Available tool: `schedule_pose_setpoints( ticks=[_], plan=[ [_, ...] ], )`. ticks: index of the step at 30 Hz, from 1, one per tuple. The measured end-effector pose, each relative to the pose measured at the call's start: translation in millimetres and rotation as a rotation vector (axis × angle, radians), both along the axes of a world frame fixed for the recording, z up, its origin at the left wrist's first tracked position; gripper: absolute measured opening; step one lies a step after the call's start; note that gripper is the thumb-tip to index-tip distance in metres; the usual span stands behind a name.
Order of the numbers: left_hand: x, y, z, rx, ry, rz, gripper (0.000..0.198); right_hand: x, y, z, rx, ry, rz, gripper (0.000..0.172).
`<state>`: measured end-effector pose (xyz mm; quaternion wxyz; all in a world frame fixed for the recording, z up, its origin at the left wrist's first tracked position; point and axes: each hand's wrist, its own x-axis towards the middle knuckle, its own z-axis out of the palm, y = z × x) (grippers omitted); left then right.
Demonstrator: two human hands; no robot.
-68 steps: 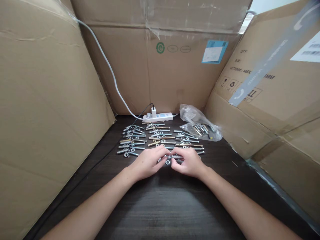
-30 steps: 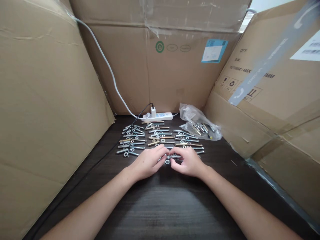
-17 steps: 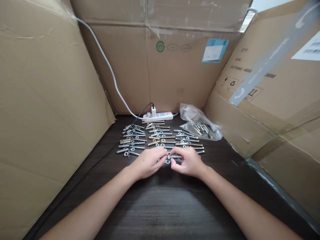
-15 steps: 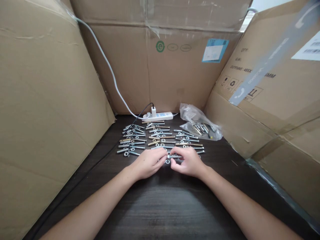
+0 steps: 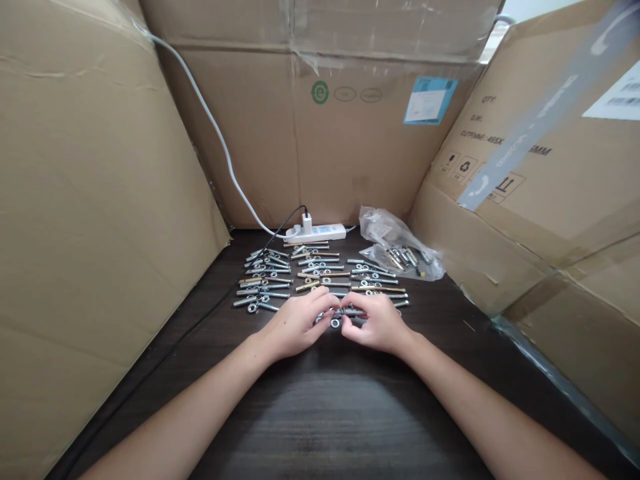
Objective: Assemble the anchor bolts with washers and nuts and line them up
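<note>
Both my hands meet over a dark wooden table (image 5: 320,413). My left hand (image 5: 297,323) is curled, its fingertips pinching the end of a metal bolt (image 5: 350,311). My right hand (image 5: 377,322) is closed round the same bolt from the right. A loose washer (image 5: 335,324) lies on the table just below the fingertips. Beyond the hands, rows of bolts, sleeves and washers (image 5: 310,273) are laid out side by side.
Cardboard boxes wall the table on the left (image 5: 90,200), behind (image 5: 325,133) and on the right (image 5: 540,187). A white power strip (image 5: 316,233) with a plugged cable lies at the back. A clear plastic bag of bolts (image 5: 400,255) sits at the back right.
The hands have stayed in place, with only small finger movements on the bolt. The laid-out rows have not moved.
</note>
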<state>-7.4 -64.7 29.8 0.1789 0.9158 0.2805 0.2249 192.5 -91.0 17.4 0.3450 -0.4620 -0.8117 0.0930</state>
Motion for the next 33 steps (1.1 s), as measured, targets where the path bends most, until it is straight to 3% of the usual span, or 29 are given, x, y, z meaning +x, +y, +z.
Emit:
schedule_pose_setpoints(
  ticks=[9,33],
  plan=[
    [0.8,0.9,-0.1,-0.032,-0.035,0.013,0.015,2.3,-0.3,0.5,-0.03,-0.001,0.044,0.022],
    [1.3,0.2,0.9,-0.023,-0.004,0.003,0.018,1.8,-0.3,0.1,0.001,-0.006,0.025,0.017]
  ],
)
